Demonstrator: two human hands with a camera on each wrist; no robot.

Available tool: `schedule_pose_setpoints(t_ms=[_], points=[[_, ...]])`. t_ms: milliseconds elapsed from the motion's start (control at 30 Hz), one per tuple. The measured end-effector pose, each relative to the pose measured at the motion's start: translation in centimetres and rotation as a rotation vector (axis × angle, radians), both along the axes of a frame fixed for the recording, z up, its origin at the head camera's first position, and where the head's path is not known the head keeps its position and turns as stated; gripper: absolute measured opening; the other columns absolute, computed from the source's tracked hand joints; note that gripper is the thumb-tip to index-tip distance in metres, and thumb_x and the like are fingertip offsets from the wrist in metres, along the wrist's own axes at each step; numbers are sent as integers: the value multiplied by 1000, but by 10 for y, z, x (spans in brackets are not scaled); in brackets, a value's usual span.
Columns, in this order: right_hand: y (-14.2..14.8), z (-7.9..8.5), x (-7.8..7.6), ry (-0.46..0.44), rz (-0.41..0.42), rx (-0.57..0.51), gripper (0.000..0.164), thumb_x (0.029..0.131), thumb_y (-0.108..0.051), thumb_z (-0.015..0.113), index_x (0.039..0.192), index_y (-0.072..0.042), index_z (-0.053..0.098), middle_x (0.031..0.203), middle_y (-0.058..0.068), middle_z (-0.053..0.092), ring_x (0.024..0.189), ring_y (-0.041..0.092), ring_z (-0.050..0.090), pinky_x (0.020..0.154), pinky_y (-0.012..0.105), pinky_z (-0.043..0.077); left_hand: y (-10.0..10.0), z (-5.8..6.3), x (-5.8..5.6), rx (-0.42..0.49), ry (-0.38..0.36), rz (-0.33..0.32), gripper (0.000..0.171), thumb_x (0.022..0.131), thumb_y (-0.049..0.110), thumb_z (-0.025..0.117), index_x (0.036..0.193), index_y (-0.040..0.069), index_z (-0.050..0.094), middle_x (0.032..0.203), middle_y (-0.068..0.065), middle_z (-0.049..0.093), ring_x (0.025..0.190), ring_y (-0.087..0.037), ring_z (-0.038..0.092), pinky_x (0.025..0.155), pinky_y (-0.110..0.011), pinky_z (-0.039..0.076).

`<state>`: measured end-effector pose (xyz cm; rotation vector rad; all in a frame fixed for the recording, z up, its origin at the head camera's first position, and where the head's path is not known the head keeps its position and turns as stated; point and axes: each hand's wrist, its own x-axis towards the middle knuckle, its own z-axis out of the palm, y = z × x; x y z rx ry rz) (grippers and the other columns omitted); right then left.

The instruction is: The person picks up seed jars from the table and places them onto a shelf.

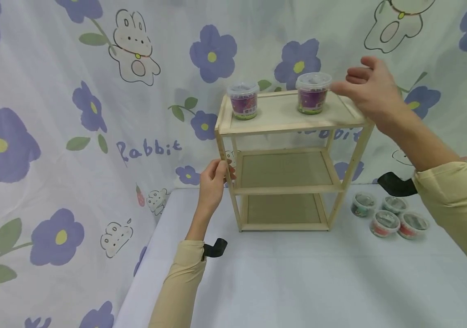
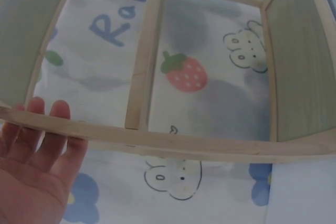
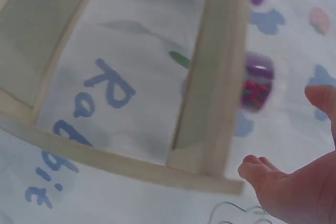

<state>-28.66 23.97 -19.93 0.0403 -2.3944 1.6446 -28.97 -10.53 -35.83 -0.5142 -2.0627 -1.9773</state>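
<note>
A wooden three-tier shelf [image 1: 290, 188] stands on the white table. Two clear-lidded tubs with purple labels are on its top board: the left tub [image 1: 244, 102] near the left end, the right tub [image 1: 312, 95] toward the right. My left hand [image 1: 213, 175] holds the shelf's left front post, and its fingertips show past the wood in the left wrist view. Just right of the right tub, my right hand [image 1: 370, 86] is raised with thumb and fingers spread apart. In the right wrist view a gap separates that hand [image 3: 294, 182] from the tub [image 3: 258, 83].
Several small lidded tubs [image 1: 385, 223] with green or red labels sit grouped on the table [image 1: 282, 282], right of the shelf. A curtain [image 1: 65, 173] printed with flowers and rabbits hangs behind and to the left. Both lower shelf boards [image 1: 284, 168] are visible.
</note>
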Motion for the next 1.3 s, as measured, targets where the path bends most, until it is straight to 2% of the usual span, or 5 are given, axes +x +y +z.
schedule_pose_setpoints(t_ms=[267, 567, 900, 1100, 1300], points=[[42, -16, 37, 311, -110, -288, 79, 92, -2, 64, 155, -17, 18, 155, 2, 36, 143, 10, 34, 114, 15, 28, 1, 2, 2, -1, -21, 0, 32, 106, 16, 44, 114, -11, 59, 100, -39, 57, 91, -56, 57, 92, -57, 51], [98, -117, 60, 519, -281, -525, 67, 86, 10, 65, 144, -10, 38, 134, 5, 52, 132, 18, 47, 111, 17, 34, -3, 0, 2, 26, -16, -6, 32, 105, 15, 45, 113, -13, 58, 101, -43, 54, 92, -63, 53, 93, -65, 47], [158, -268, 92, 141, -663, -316, 65, 95, -3, 59, 152, -19, 31, 151, -3, 39, 141, 6, 34, 115, 12, 19, -1, 0, 0, 16, -17, -4, 33, 105, 18, 47, 114, -10, 60, 100, -39, 57, 91, -57, 58, 92, -56, 52], [178, -348, 107, -85, -705, -178, 81, 96, -17, 59, 159, -20, 8, 165, 0, 15, 150, 5, 13, 117, 14, 9, -1, 1, 0, -10, -24, -2, 33, 105, 19, 46, 115, -9, 60, 101, -39, 58, 91, -56, 59, 92, -56, 52], [175, -389, 104, -210, -651, -218, 96, 93, -18, 67, 159, -20, -2, 166, 3, 7, 152, 8, 8, 119, 16, 8, -1, 2, 2, -20, -15, 8, 31, 105, 16, 46, 113, -10, 61, 99, -40, 58, 91, -57, 59, 91, -58, 52]])
